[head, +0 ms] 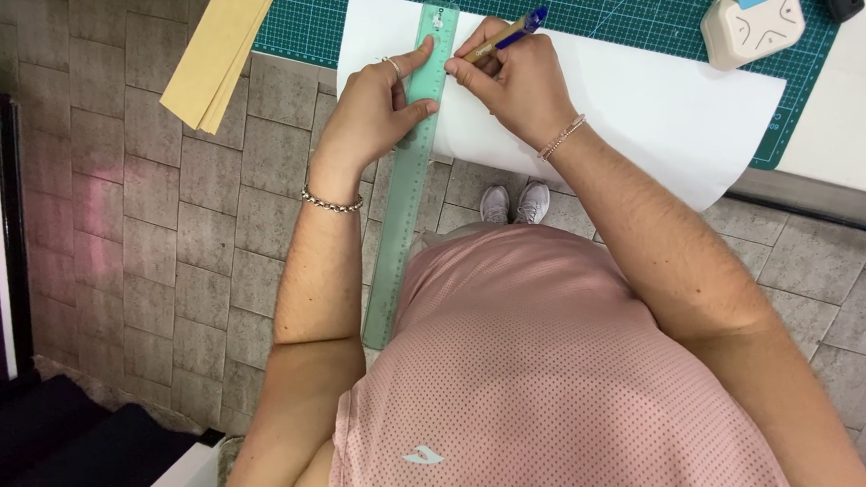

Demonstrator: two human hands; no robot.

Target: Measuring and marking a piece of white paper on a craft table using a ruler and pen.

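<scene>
Pressing the long green ruler onto the white sheet with your flattened left hand, your right hand grips the pen at its top; no line shows yet

Both arms reach forward from the body, bent at the elbows. The left hand lies palm down with fingers stretched and pressed flat, thumb spread to the side; a bracelet sits on its wrist. The right hand is curled in a writing grip, fingers pinched together, wrist slightly bent.
</scene>
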